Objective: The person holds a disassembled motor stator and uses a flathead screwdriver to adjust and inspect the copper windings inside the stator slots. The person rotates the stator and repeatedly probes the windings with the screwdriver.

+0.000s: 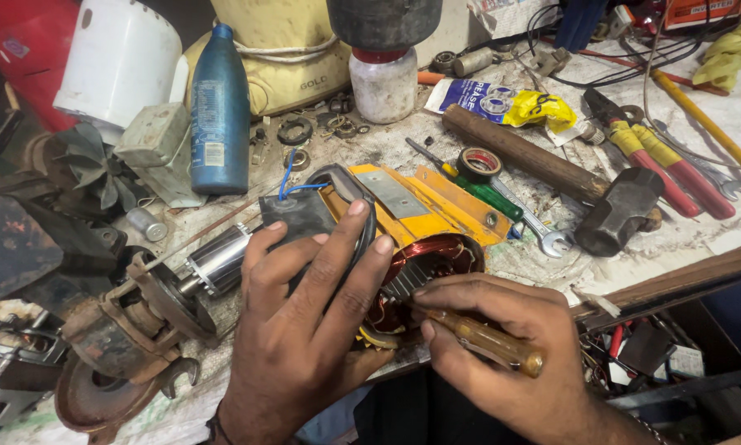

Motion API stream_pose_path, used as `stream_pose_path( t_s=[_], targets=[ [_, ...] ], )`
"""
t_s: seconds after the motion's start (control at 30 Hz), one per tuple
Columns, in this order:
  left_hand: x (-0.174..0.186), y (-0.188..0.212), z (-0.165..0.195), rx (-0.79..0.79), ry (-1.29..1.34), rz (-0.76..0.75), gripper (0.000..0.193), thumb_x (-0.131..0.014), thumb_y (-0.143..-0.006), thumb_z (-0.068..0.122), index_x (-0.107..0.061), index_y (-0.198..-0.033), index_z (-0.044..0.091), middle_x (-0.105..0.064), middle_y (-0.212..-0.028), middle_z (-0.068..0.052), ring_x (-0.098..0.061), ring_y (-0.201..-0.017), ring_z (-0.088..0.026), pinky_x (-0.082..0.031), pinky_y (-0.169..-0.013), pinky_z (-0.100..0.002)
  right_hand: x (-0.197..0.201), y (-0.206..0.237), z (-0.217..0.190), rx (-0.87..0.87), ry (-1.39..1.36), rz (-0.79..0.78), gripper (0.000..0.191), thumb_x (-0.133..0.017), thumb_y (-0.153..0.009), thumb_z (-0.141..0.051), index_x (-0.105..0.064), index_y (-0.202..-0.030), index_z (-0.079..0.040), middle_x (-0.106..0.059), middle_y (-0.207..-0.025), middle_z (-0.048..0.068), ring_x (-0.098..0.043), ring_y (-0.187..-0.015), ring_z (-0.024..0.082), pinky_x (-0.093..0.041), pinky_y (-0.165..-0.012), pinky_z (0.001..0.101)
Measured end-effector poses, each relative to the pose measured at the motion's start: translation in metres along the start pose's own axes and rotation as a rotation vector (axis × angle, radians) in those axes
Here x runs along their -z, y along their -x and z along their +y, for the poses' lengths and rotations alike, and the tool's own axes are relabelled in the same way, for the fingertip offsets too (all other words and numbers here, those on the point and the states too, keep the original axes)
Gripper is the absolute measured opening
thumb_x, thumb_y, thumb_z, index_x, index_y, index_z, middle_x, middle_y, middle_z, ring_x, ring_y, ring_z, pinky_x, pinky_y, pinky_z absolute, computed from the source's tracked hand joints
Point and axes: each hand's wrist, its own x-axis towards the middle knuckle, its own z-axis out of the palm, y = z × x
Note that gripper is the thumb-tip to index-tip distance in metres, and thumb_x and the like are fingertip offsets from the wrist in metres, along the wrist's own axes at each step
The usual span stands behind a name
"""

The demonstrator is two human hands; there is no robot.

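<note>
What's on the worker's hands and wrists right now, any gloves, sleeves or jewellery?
Both hands are bare, with no gloves or rings visible. The left hand has a thin dark band at the wrist, near the frame's bottom edge. The right hand shows no sleeve; its wrist is mostly out of frame.
</note>
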Motion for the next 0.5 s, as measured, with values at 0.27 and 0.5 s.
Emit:
stream_pose_path(
  t_s=[0.27,0.5],
  targets=[
    [0.0000,0.0014,0.0001,-0.005,0.007,-0.020,0.085,-0.087,-0.066,0.047,-0.063,-0.138,0.008,-0.053,-0.151,-0.013,-0.050,-0.117,-0.030,-0.040,-0.109,-0.059,0.0023,-0.0029,-0.0009,0.119,0.002,-0.068,0.025,-0.078,-0.079,-0.008,-0.075,-0.102,-0.001,-0.079,-0.107,0.011,-0.078,-0.095,0.015,-0.061,-0.084,0.0274],
    [-0.0003,0.0012,0.0001,0.006,0.012,-0.017,0.085,-0.090,-0.071,0.050,-0.062,-0.139,0.008,-0.052,-0.152,-0.012,-0.050,-0.118,-0.030,-0.040,-0.110,-0.059,0.0020,0.0010,0.0029,0.021,-0.010,-0.019,0.019,-0.077,-0.082,-0.006,-0.077,-0.100,-0.001,-0.083,-0.105,0.010,-0.081,-0.094,0.016,-0.062,-0.084,0.0283]
  ],
)
